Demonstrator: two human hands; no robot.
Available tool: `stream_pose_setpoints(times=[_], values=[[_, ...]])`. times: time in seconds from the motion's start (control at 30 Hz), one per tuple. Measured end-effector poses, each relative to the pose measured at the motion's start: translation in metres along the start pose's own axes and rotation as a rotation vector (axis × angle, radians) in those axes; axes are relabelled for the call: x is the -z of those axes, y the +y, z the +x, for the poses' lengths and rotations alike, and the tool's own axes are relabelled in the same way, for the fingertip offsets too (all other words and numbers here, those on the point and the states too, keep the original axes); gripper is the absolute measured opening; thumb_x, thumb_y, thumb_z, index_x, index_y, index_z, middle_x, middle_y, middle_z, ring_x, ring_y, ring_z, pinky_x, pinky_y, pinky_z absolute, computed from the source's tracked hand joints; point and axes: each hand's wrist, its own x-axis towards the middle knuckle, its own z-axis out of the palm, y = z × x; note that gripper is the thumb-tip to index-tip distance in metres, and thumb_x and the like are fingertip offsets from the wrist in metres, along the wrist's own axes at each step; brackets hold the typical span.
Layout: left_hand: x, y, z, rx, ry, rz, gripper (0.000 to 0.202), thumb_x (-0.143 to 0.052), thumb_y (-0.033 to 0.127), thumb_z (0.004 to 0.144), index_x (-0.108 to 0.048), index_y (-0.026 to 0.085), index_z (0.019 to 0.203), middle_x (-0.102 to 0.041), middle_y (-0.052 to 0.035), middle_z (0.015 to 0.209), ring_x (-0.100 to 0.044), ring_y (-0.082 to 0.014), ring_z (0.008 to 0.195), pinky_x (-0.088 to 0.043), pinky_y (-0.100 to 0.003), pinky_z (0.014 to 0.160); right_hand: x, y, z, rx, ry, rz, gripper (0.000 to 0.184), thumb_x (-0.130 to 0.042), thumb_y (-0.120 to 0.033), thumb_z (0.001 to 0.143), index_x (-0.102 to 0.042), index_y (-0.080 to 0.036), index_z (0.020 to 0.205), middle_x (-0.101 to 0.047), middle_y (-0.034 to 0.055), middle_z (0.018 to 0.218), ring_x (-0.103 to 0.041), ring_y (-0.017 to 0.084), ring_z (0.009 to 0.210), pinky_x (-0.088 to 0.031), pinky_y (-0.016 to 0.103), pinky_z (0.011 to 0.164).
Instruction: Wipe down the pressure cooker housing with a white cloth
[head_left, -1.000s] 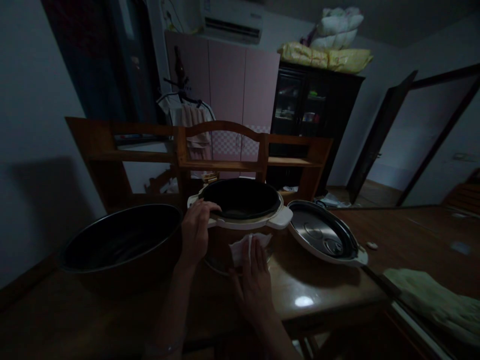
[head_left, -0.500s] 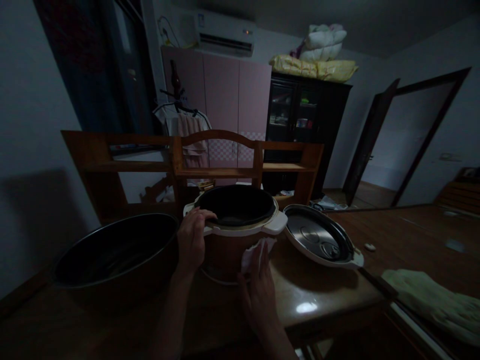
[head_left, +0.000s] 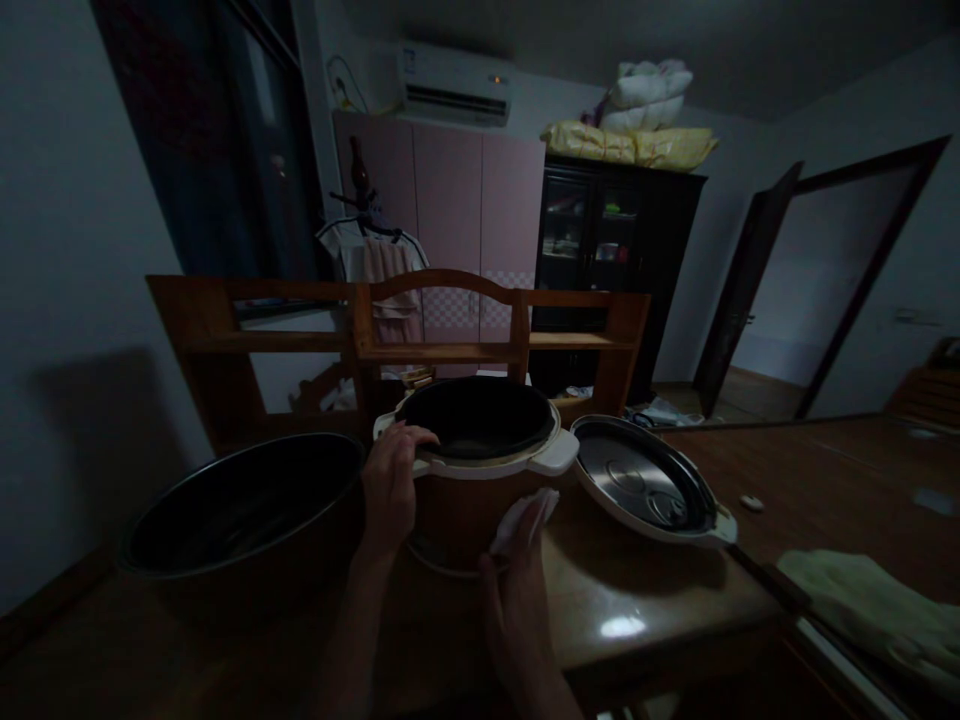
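An electric cooker body (head_left: 457,515) with a white rim, side handles and a dark inside stands on the wooden table (head_left: 592,600). My left hand (head_left: 390,485) grips its rim at the left, fingers curled over the edge. With my right hand (head_left: 521,595) I press a crumpled white cloth (head_left: 521,520) against the lower right of the cooker's outer wall. The cloth could be a paper wipe; the dim light does not settle it. To the right lies the cooker lid (head_left: 637,475), its shiny metal underside up. A large dark basin (head_left: 247,500) sits left of my left hand.
Behind the cooker, a low wooden shelf unit (head_left: 442,352) runs along the table's back. A pale green cloth (head_left: 870,600) lies at the lower right, near a small white object (head_left: 751,503). Farther back are pink wardrobe doors (head_left: 446,215) and a dark cabinet (head_left: 592,260).
My right hand and the cloth have slid slightly down and right along the cooker's wall. The left hand keeps its hold on the rim. The whole view has shifted a little.
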Motion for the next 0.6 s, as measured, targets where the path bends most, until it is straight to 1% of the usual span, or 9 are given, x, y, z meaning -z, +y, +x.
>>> stream_pose_setpoints(times=[0.13,0.23,0.33,0.43,0.5,0.6], values=[[-0.001,0.001,0.0,0.004,0.017,-0.019,0.045,-0.023,0.032,0.103,-0.066,0.019,0.093,-0.065,-0.0041,0.105,-0.056,-0.0166,0.109,-0.033,-0.038,0.112,-0.008,-0.012,-0.002,0.108,0.023,-0.119,0.084,-0.042,-0.04,0.099,0.008,-0.006,0.157,0.006,0.0195,0.16,0.003,0.034,0.149,-0.024,0.061,0.115],[-0.001,0.003,0.0,0.023,0.018,-0.033,0.044,-0.025,0.033,0.103,-0.065,0.019,0.092,-0.065,-0.0048,0.104,-0.056,-0.0173,0.108,-0.033,-0.038,0.112,-0.009,-0.02,0.004,0.202,0.056,-0.209,0.083,-0.044,-0.038,0.098,0.006,-0.006,0.157,0.001,0.0208,0.16,0.001,0.036,0.149,-0.029,0.062,0.112],[0.0,0.004,0.0,0.014,0.019,-0.042,0.043,-0.026,0.032,0.103,-0.065,0.019,0.093,-0.065,-0.0044,0.105,-0.056,-0.017,0.108,-0.034,-0.038,0.111,-0.006,-0.026,0.012,0.277,0.07,-0.275,0.082,-0.044,-0.037,0.098,0.004,-0.004,0.157,-0.002,0.0218,0.16,-0.002,0.037,0.149,-0.031,0.06,0.112],[-0.001,0.004,0.001,0.008,0.023,-0.043,0.043,-0.025,0.031,0.103,-0.065,0.019,0.093,-0.065,-0.0041,0.104,-0.056,-0.0167,0.108,-0.034,-0.038,0.111,-0.004,-0.027,0.02,0.345,0.066,-0.345,0.082,-0.045,-0.041,0.098,-0.002,-0.002,0.157,-0.003,0.0224,0.16,-0.003,0.038,0.149,-0.032,0.057,0.112],[-0.001,0.004,0.0,0.012,0.027,-0.043,0.043,-0.025,0.031,0.103,-0.066,0.02,0.093,-0.065,-0.0038,0.104,-0.055,-0.0165,0.108,-0.034,-0.038,0.112,-0.004,-0.026,0.024,0.401,0.056,-0.399,0.083,-0.047,-0.042,0.097,-0.005,-0.002,0.157,-0.003,0.021,0.16,-0.004,0.038,0.149,-0.03,0.055,0.114],[-0.001,0.004,0.0,0.016,0.024,-0.04,0.044,-0.025,0.031,0.103,-0.066,0.019,0.094,-0.064,-0.0036,0.104,-0.055,-0.016,0.108,-0.032,-0.038,0.112,-0.004,-0.023,0.033,0.54,0.036,-0.465,0.082,-0.049,-0.041,0.096,-0.008,-0.006,0.157,-0.011,0.0155,0.161,-0.007,0.035,0.149,-0.021,0.052,0.119]])
